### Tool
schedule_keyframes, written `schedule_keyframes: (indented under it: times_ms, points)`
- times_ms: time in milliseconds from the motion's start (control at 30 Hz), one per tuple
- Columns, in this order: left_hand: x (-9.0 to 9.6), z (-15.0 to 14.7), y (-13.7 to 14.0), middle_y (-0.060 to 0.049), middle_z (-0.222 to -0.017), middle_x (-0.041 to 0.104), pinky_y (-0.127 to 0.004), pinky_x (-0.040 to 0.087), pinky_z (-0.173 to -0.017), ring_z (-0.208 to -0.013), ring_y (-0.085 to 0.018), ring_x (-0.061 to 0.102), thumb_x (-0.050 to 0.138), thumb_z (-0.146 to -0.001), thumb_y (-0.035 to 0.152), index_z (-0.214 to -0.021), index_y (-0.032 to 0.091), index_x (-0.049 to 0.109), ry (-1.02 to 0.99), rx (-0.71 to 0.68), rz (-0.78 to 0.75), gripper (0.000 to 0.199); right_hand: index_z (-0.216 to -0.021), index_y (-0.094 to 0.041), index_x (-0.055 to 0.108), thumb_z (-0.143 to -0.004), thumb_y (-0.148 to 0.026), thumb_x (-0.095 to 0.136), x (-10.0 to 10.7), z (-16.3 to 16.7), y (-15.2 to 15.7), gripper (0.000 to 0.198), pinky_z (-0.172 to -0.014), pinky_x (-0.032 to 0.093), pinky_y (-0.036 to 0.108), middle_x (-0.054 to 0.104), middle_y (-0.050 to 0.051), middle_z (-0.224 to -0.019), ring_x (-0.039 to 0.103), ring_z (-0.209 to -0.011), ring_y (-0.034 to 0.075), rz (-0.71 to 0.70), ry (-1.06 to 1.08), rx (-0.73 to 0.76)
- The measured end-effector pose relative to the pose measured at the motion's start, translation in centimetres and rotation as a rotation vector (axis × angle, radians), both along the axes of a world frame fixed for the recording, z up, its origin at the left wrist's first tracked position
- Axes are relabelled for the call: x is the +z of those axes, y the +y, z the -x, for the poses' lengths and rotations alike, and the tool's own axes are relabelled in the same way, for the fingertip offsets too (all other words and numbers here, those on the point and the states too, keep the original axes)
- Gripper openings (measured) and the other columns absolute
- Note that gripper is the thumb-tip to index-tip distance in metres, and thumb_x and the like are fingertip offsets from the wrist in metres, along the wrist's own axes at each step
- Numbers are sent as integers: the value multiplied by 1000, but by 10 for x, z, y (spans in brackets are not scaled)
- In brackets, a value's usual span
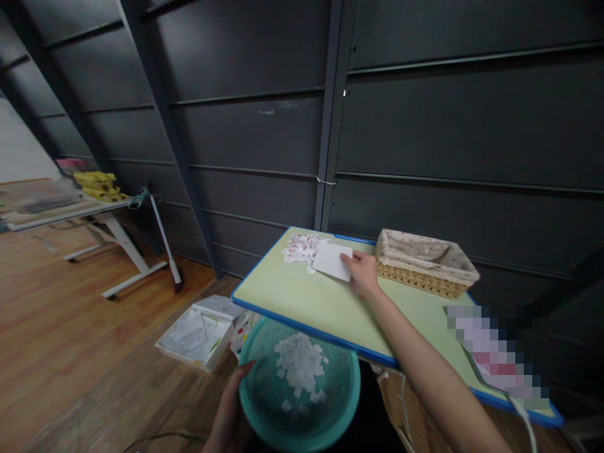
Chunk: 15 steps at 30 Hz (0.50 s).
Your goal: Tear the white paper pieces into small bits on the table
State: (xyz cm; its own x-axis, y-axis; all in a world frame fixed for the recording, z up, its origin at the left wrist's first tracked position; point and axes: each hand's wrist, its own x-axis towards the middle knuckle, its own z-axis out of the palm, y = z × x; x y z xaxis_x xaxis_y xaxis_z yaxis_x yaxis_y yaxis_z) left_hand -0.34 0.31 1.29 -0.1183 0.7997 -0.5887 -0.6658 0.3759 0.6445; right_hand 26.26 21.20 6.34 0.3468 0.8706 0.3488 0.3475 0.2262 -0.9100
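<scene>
My right hand (364,272) pinches the edge of a flat white card (330,259) between thumb and fingers, above the far part of the yellow-green tabletop (278,292). At the card's left edge lies a heap of white scraps with reddish marks (299,246). Below the table's near edge, my left hand (230,402) grips the left rim of a round teal plastic basket (352,402), its thumb over the edge. Inside the basket is a pile of small white square pieces (299,362), with several loose ones nearer to me.
A lined woven basket (419,286) stands at the table's back right. A pixelated item (495,358) lies at the right end, beside a white cable. An open white box (193,336) sits on the floor at left. Another table (70,214) stands farther left; a dark panelled wall is behind.
</scene>
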Motion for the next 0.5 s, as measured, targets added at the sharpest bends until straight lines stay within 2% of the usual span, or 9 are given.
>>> schedule_keyframes:
  times_ms: [67, 200, 333, 500]
  points:
    - [0, 0, 0, -5, -57, 75, -44, 57, -77, -74, -28, 74, 63, -76, 21, -72, 16, 66, -4, -9, -5, 8, -85, -8, 75, -65, -43, 64, -1, -1, 1, 42, -59, 46, 31, 74, 14, -83, 66, -72, 26, 12, -11, 4]
    - [0, 0, -1, -6, -61, 76, -43, 57, -79, -71, -27, 74, 64, -76, 21, -78, 14, 66, 0, -2, -20, 8, -90, -7, 73, -63, -45, 65, -2, -2, 2, 47, -53, 45, 28, 74, 14, -84, 65, -67, 23, 27, 113, 66]
    - [-1, 0, -2, -6, -60, 76, -43, 57, -78, -75, -28, 74, 64, -76, 21, -76, 15, 66, 11, -2, -22, 6, -84, -6, 74, -61, -43, 66, 2, -2, -1, 44, -48, 40, 26, 72, 12, -76, 62, -61, 22, 52, 86, -1]
    - [0, -1, -1, -5, -58, 75, -44, 58, -76, -70, -28, 74, 64, -75, 21, -77, 15, 67, 18, -17, -21, 8, -89, -7, 74, -62, -46, 68, -2, -1, 0, 48, -52, 42, 27, 73, 13, -81, 63, -65, 22, 45, 91, 120]
